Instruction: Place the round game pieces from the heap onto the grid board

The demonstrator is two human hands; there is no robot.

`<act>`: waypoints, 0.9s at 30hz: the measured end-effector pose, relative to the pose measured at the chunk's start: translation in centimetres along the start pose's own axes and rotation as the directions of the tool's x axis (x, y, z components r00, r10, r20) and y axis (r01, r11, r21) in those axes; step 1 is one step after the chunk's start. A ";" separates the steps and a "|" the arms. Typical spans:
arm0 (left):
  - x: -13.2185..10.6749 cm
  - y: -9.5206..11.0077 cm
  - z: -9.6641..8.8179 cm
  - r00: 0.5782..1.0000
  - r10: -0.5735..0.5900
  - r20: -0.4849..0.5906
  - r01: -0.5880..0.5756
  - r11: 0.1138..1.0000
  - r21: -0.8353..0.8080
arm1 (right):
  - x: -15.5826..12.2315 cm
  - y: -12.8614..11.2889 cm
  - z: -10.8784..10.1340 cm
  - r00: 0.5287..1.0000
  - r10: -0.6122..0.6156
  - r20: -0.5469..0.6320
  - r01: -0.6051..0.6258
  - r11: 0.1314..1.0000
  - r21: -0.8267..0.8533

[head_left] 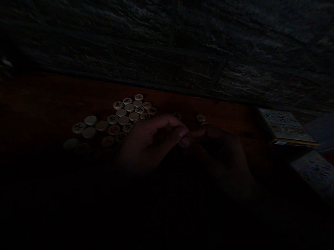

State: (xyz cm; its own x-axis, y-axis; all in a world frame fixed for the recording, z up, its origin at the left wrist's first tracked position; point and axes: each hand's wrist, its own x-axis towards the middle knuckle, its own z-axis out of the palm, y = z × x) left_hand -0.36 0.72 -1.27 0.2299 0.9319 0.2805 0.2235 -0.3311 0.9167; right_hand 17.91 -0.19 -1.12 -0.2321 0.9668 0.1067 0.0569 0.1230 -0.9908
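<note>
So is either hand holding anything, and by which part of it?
Can't tell: the left hand and right hand come together at the fingertips, but it's too dark to make out anything pinched between them.

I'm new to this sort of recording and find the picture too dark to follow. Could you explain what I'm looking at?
There is no machine here, only a person's two bare hands. A camera worn on the head looks forward and down at them. The left hand and right hand meet at the fingertips; it is too dark to tell whether anything is held between them. On the reddish-brown surface lie many round pieces, some marked with dark or red characters, others blank on top. Toward the right sits a flat box with writing on it, and behind everything is a dark wall.
</note>
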 end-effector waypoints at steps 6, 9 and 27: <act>0.0 0.0 0.1 1.000 -0.004 0.022 0.005 1.000 -0.016 | -0.2 0.1 -0.1 0.997 -0.014 -0.072 0.008 0.997 -0.083; -0.2 -0.1 0.2 0.999 -0.002 0.043 0.002 1.000 0.003 | -0.2 0.0 0.0 0.994 0.002 -0.107 -0.007 0.999 -0.038; -0.4 0.3 0.2 0.995 0.068 0.069 -0.069 0.998 0.011 | 0.0 0.0 -0.1 1.000 0.002 -0.024 -0.003 0.999 -0.051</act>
State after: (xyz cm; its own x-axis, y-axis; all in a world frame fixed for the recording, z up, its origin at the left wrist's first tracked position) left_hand -0.23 0.22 -1.14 0.3093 0.8949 0.3218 0.2175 -0.3960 0.8921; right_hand 18.05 -0.13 -1.12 -0.2090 0.9721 0.1066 0.1068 0.1311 -0.9856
